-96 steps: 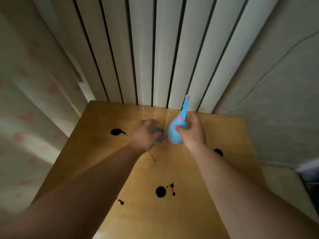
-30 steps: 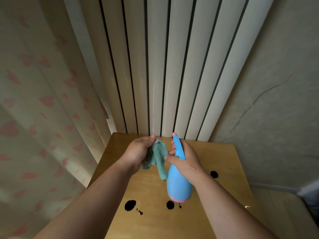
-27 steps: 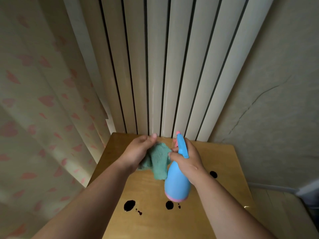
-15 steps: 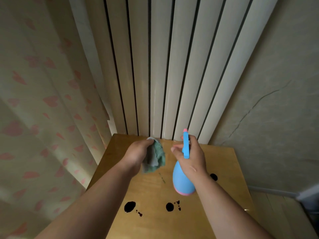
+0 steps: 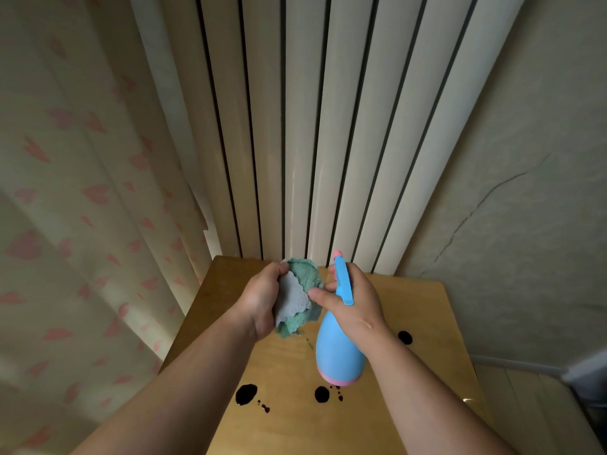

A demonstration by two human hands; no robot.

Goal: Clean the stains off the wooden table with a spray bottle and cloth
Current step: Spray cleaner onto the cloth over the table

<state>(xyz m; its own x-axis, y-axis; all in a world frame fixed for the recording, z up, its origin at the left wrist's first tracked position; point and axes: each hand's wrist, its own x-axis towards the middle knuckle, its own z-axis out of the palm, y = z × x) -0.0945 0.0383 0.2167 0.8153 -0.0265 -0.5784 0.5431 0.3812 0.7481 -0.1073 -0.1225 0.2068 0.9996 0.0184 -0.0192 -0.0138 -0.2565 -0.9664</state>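
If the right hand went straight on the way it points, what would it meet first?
Probably the cloth gripped by the left hand: the right hand, holding the spray bottle, has its thumb beside it; depth is unclear.

Your left hand [image 5: 259,300] grips the bunched cloth [image 5: 297,297] above the wooden table [image 5: 427,372]. Your right hand [image 5: 353,307] holds the blue spray bottle [image 5: 338,353] beside it. Dark stains [image 5: 245,394] dot the tabletop.

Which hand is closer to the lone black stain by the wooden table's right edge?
Right. The right hand, gripping the blue spray bottle, is just left of the round black stain; the left hand, holding the green cloth, is farther left, past the bottle.
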